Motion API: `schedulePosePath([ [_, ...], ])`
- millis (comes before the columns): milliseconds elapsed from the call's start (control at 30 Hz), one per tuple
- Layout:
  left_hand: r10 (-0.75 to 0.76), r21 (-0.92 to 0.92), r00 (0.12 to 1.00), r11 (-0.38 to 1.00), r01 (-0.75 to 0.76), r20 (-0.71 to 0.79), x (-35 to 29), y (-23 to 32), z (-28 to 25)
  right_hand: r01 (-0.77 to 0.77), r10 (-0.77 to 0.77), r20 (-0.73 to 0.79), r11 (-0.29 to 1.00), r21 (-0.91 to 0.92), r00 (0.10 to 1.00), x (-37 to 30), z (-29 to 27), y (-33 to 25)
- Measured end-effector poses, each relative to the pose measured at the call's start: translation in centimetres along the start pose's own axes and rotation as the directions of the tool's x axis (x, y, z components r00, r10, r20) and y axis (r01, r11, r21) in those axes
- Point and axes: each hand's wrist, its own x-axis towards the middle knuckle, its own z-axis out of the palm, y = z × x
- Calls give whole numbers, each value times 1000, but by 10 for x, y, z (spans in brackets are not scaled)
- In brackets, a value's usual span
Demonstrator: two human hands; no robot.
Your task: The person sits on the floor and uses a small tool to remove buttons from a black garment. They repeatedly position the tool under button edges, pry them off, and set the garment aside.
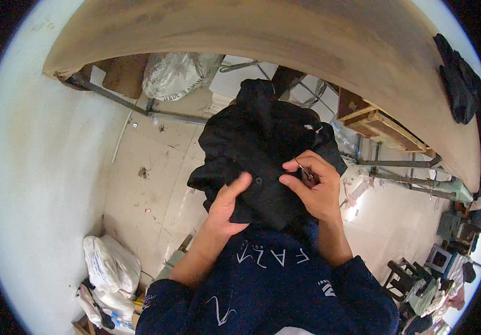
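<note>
A black garment (246, 139) lies bunched over my lap, its folds spreading toward the table. My left hand (226, 205) grips its near left part, thumb on top and the other fingers hidden beneath the cloth. Just right of that thumb, a round dark button (259, 181) shows on the fabric. Over the garment's right side, my right hand (317, 187) is curled, with thumb and forefinger tips close together. A thin metal tool (304, 168) lies within its fingers; its exact kind is too small to make out.
A table covered in brown cloth (240, 28) arches across the far side, with a metal frame (118, 100) below. Under it are a clear plastic bag (173, 75) and a wooden drawer (385, 128). White bags (112, 265) sit at lower left; a dark stool (405, 279) stands at right.
</note>
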Motion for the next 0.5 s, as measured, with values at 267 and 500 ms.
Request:
schedulePosePath([
  [267,344,440,938,838,-323,32,-11,5,22,102,-115,-171,991,-82,979,1,5,-2],
  [500,290,348,954,889,-299,77,-15,6,25,253,-268,-41,944,-211,963,-6,-5,-25],
])
